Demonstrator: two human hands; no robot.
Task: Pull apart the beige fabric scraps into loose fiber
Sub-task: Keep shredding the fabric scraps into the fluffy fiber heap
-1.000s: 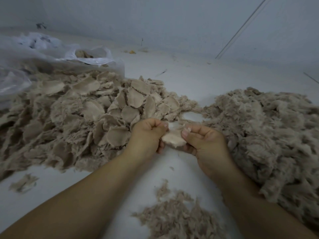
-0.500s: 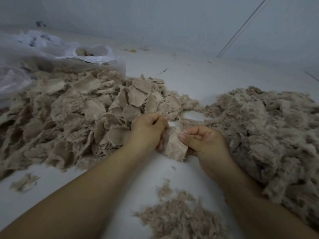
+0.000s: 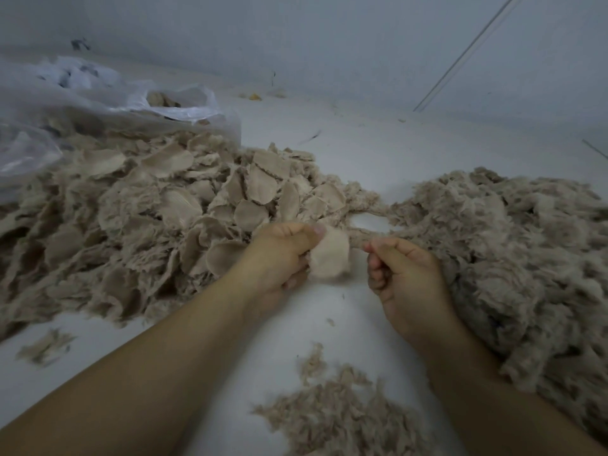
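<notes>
Gripping a beige fabric scrap (image 3: 330, 256), the left hand (image 3: 279, 255) pinches its edge; the right hand (image 3: 406, 274) is curled nearby, its contents unclear, beside the loose fiber pile (image 3: 513, 251).

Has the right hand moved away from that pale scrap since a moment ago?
Yes. The right hand has pulled rightward, toward the fluffy beige loose-fiber pile, leaving the pale beige fabric scrap in the left hand.

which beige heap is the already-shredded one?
The fluffy beige fiber heap beside the right hand; the left heap of flat beige fabric scraps shows whole pieces.
</notes>
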